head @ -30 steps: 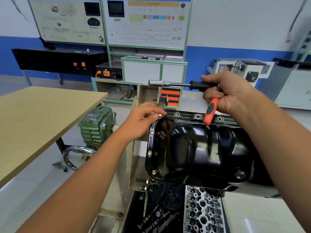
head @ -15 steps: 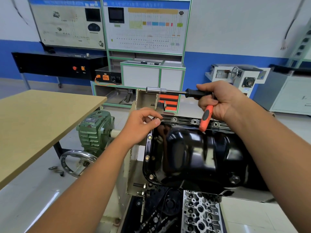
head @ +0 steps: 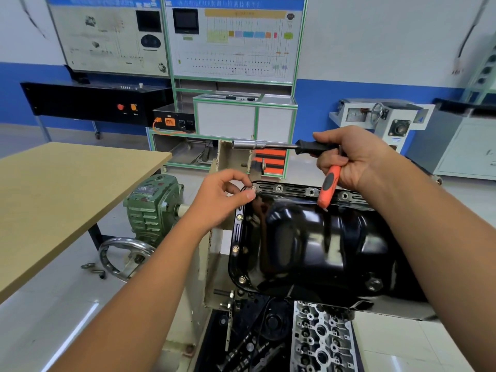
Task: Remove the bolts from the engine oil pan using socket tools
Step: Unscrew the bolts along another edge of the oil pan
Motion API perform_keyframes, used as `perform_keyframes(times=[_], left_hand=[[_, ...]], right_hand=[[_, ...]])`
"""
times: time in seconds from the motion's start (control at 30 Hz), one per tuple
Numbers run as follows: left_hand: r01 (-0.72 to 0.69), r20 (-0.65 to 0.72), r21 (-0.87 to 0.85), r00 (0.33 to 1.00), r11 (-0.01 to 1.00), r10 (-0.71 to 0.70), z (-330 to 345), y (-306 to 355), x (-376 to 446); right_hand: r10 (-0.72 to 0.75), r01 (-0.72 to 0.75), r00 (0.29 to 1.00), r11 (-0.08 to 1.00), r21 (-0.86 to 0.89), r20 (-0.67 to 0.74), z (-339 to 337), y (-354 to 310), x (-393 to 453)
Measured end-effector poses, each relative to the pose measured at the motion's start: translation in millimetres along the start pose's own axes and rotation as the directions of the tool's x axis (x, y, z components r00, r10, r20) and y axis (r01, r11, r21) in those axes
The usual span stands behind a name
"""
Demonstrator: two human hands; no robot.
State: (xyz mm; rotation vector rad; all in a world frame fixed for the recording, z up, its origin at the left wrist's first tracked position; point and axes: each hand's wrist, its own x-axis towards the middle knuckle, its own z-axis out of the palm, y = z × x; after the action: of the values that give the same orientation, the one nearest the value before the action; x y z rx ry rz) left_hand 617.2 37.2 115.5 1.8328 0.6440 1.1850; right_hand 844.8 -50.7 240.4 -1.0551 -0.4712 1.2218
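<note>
A glossy black oil pan (head: 308, 245) sits upside down on the engine stand. Bolts (head: 235, 248) line its left flange, and empty holes show along the far flange. My left hand (head: 225, 196) pinches a bolt (head: 253, 188) at the pan's far left corner with thumb and fingertips. My right hand (head: 351, 157) grips a socket driver (head: 271, 145) with a black and orange handle, held level above the far flange, its silver socket pointing left and touching nothing.
A wooden table (head: 61, 194) stands at the left. A green gearbox (head: 153, 202) with a hand wheel (head: 126, 255) sits beside the stand. A cylinder head (head: 322, 342) lies below the pan. Training boards and cabinets line the back wall.
My left hand stays on the corner bolt, its fingers shifting slightly around it. My right hand with the socket driver holds about the same place above the flange.
</note>
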Motion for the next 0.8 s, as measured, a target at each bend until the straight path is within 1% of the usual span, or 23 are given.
perform_keyframes(times=[0.07, 0.13, 0.27, 0.33, 0.5, 0.57, 0.63, 0.67, 0.73, 0.8], left_hand=[[-0.035, 0.075, 0.016, 0.997, 0.999, 0.034, -0.3, -2.6, -0.4], [-0.09, 0.094, 0.032, 0.992, 0.995, 0.086, 1.7, -5.9, 0.0], [-0.162, -0.013, 0.035, 0.987, 0.986, 0.162, 7.8, -14.7, -2.2], [-0.176, -0.067, 0.027, 0.982, 0.984, 0.177, 12.5, -18.8, -2.8], [-0.122, -0.216, -0.084, 0.971, 0.989, 0.102, 25.9, -19.1, -8.7], [-0.081, -0.32, -0.195, 0.947, 0.977, 0.015, 29.0, -17.7, -11.0], [-0.015, -0.389, -0.376, 0.91, 0.927, -0.143, 29.9, -14.3, -12.2], [0.001, -0.394, -0.475, 0.894, 0.88, -0.214, 28.9, -12.0, -12.4], [0.012, -0.371, -0.659, 0.865, 0.752, -0.339, 24.9, -8.5, -12.6], [0.068, -0.296, -0.8, 0.82, 0.597, -0.49, 19.8, -5.6, -15.6]], right_hand=[[-0.001, 0.001, 1.0, 1.0, 0.003, 0.001, -0.4, 0.4, 0.1], [0.002, -0.002, 1.0, 1.0, 0.004, 0.007, -0.4, 0.3, -0.5], [0.005, -0.005, 1.0, 1.0, 0.002, 0.004, 0.3, -0.5, -0.4], [0.001, -0.001, 1.0, 1.0, -0.011, 0.001, -0.1, -0.3, -0.1], [0.008, -0.008, 1.0, 1.0, -0.027, 0.001, -0.3, 0.1, 0.1], [0.01, -0.01, 1.0, 0.999, -0.03, 0.002, -0.3, 0.2, -0.3], [0.011, -0.011, 1.0, 0.999, -0.036, -0.003, 0.0, 0.6, -0.2], [0.014, -0.014, 1.0, 0.999, -0.037, -0.004, 0.0, 0.6, 0.4], [0.027, -0.026, 1.0, 0.999, -0.038, 0.003, -0.4, 0.1, 1.4], [0.043, -0.042, 0.999, 0.998, -0.041, 0.018, -1.0, -0.7, 1.3]])
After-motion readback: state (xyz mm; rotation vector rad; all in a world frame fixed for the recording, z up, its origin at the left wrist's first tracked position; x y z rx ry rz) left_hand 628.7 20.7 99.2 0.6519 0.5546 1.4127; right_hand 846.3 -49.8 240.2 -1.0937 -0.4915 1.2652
